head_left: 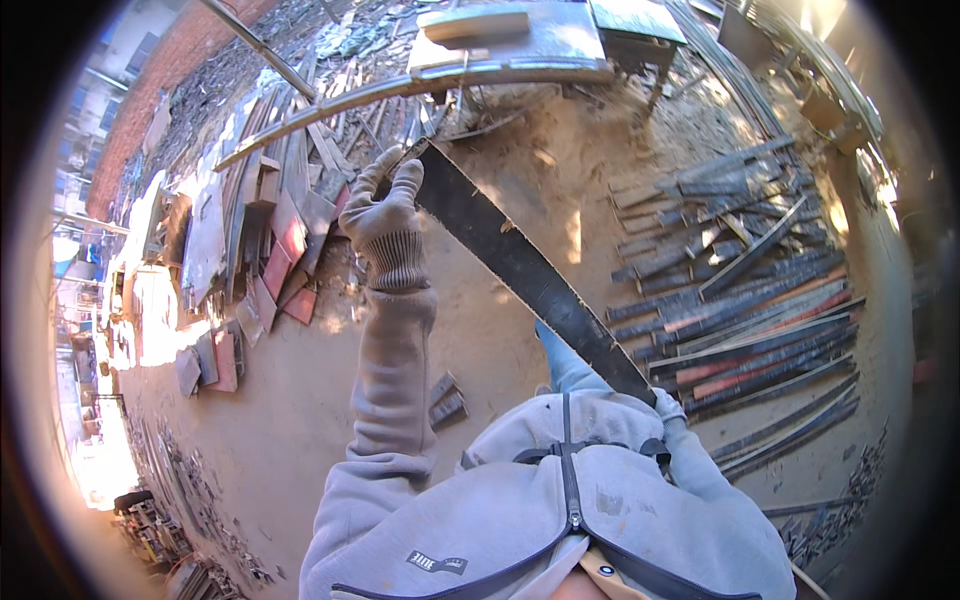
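A long, dark plank (515, 250) with rough, chipped edges slants across the front of my body, from the upper left down to the lower right. At its far left end my left hand (385, 203), in a grey knit glove, grips the board with the thumb on the near face. My right hand (668, 405), also gloved, is closed on the lower right end beside my jacket; its fingers are partly hidden. The plank is held off the ground.
Rows of dark and reddish planks (750, 315) lie on the right. Boards and panels (285, 240) are heaped at the left. Ahead stands a table (560, 40) with a long beam (480, 77) along its near side. Two short offcuts (447, 402) lie on the dirt ground.
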{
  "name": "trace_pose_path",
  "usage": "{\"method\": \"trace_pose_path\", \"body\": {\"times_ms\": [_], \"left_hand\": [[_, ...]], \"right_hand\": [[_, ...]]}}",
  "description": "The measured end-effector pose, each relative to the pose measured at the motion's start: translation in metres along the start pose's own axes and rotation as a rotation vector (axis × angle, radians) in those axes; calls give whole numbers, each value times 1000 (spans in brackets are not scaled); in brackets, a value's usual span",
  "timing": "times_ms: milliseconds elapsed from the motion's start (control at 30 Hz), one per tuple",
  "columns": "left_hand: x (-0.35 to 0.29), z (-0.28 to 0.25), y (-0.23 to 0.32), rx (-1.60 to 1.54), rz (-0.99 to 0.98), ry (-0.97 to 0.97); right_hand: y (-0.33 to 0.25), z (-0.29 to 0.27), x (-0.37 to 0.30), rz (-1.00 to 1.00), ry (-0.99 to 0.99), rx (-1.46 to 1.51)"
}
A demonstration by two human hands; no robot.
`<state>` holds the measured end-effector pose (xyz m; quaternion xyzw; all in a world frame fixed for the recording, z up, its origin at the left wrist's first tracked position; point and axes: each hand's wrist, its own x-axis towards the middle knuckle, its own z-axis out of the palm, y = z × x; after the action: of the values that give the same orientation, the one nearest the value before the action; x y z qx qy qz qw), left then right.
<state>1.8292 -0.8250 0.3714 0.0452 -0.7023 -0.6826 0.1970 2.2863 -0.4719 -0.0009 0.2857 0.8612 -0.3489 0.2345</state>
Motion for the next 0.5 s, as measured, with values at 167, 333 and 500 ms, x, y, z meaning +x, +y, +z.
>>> {"method": "trace_pose_path", "body": {"times_ms": [167, 333, 500], "left_hand": [[169, 52, -86, -47, 23, 14], [291, 140, -162, 394, 19, -34], [315, 278, -197, 748, 831, -628]], "right_hand": [[-130, -114, 62, -98, 146, -116], [-182, -261, 193, -205, 394, -356], [-207, -447, 299, -308, 636, -676]]}}
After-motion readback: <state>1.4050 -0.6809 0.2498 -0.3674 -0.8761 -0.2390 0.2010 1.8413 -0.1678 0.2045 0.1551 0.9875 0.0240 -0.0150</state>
